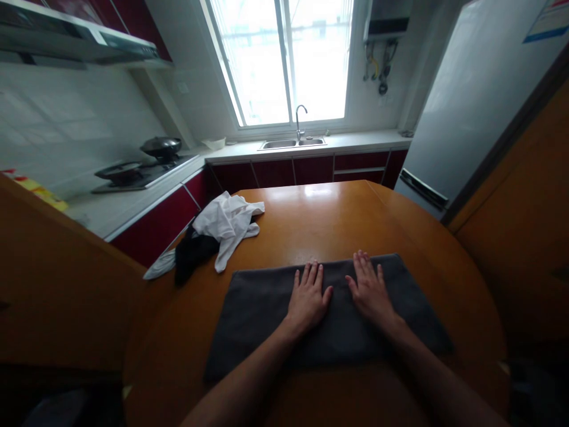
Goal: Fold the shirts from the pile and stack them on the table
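A dark grey cloth (262,323) lies flat on the wooden table in front of me, in a wide, roughly rectangular shape with straight edges. My left hand (307,299) rests palm down on its middle, fingers stretched towards the far edge. To the right, my right hand (370,290) also lies flat, its fingertips reaching the far edge of the cloth. Both thumbs point inward, with a strip of cloth showing between the hands. Neither hand grasps anything. My forearms cover part of the cloth's near side.
A heap of white clothing (226,222) and black clothing (193,255) sits at the table's left edge. The round-ended wooden table (329,219) stands before a counter with a sink (291,143). Pans (162,146) stand on the stove at left; a fridge (471,101) is at right.
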Available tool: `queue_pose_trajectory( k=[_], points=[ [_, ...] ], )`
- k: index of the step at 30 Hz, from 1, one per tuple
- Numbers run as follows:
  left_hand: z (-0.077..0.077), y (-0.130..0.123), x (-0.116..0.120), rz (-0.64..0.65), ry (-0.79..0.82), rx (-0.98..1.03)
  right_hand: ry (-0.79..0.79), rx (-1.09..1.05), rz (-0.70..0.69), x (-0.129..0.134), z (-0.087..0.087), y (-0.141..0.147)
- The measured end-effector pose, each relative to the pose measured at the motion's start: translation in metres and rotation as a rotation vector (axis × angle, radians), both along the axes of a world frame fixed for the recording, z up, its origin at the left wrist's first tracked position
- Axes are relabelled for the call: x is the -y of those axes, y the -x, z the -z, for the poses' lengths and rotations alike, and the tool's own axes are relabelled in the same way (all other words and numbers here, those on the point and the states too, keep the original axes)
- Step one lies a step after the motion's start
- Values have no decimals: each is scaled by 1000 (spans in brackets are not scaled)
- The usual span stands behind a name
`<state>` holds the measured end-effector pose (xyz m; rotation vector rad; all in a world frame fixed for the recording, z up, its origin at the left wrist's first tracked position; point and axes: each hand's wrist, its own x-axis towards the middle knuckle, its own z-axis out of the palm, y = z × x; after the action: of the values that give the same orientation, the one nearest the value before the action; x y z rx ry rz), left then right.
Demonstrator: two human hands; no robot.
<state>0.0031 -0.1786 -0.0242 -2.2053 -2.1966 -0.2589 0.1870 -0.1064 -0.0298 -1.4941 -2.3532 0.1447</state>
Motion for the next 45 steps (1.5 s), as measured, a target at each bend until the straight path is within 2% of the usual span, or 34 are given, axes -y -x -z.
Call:
queue_pose_trajectory(
  k=[4,9,18,21,24,27,29,31,34,37,41,45],
  points=[
    [0,0,0,4,-13,-3,67,108,-10,7,6,6],
    [-2,0,1,1,-5,-3,111,136,-1,5,3,5],
    [-8,-2,3,-2,15,60,90,122,-14,5,6,3],
    [-21,-2,5,-12,29,118,101,124,-10,5,7,3],
    [-44,7,10,-15,3,166,103,124,-7,6,5,3],
    [-65,34,24,-25,-58,274,104,118,-6,6,2,4],
    [-70,64,38,-72,-103,343,107,113,-9,6,2,4],
    [-66,100,56,-163,-145,337,105,106,-6,6,3,4],
    [-50,151,87,-343,-180,293,102,91,-5,5,6,4],
    [-33,182,117,-487,-178,268,103,46,-17,6,7,6],
    [-24,182,143,-503,-235,285,77,-124,-15,-3,-7,-5],
    [-26,165,148,-435,-306,338,-17,-368,76,-30,-25,-49]
  ],
)
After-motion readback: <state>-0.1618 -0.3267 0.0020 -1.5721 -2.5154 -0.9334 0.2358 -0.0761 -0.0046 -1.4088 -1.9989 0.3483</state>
